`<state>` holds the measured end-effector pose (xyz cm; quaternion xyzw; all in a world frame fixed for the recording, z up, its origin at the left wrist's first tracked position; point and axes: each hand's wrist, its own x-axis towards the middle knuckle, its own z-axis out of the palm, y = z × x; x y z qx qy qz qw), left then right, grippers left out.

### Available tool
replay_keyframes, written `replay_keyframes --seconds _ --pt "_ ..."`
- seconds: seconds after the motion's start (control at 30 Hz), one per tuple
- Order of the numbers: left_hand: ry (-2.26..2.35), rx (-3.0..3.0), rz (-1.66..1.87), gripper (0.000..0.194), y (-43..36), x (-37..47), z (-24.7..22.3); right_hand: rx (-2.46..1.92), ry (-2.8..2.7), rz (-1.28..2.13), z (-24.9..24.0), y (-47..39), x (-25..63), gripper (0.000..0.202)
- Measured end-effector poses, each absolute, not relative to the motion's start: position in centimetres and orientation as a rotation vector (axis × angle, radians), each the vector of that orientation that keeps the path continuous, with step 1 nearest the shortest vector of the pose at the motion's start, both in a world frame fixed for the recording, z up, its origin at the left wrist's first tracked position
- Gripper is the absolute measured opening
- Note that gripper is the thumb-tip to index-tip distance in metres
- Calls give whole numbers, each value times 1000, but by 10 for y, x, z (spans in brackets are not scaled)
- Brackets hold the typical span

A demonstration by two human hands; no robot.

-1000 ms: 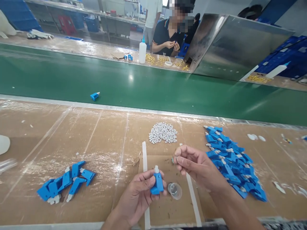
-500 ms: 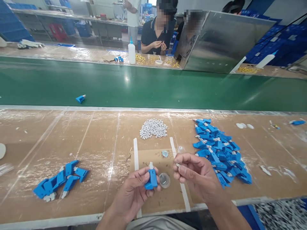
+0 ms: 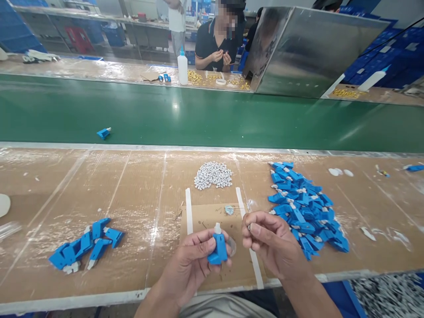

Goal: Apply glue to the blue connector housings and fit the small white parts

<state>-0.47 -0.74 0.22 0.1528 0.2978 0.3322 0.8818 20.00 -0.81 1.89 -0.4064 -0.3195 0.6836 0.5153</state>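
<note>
My left hand (image 3: 192, 263) is closed around a blue plastic part (image 3: 218, 251) with a white tip pointing up. To its right, my right hand (image 3: 276, 243) pinches a tiny greyish piece (image 3: 249, 227) between thumb and forefinger, too small to identify. A gap separates the two hands. Behind the blue part, a small round clear dish (image 3: 232, 246) is mostly covered by my left fingers. Both hands are over a brown cardboard sheet (image 3: 202, 216). Beyond them lies a heap of small grey-white pieces (image 3: 213, 175).
Many blue parts are piled on the right (image 3: 306, 207), with a smaller group of blue parts (image 3: 88, 244) at left. A green conveyor belt (image 3: 198, 117) crosses behind, carrying one blue part (image 3: 104, 133). Across it sit a co-worker (image 3: 217, 46) and a white bottle (image 3: 182, 68).
My left hand has brought the blue part slightly right, covering more of the clear dish. My right hand keeps its pinch. The lone blue part on the belt has shifted left.
</note>
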Motion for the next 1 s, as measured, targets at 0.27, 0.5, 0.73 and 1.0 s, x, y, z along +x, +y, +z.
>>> replay_keyframes --seconds 0.27,0.5,0.73,1.0 --pt "559 319 692 25 -8 0 3 -996 -790 1649 17 -11 198 10" --pt "559 291 629 27 -6 0 13 -1119 -987 1545 32 -17 195 15" --pt "591 278 584 27 -2 -3 24 -1162 -1134 1449 38 -25 196 14" --pt "593 255 512 16 2 -3 42 -1071 -1786 786 41 -30 200 24"
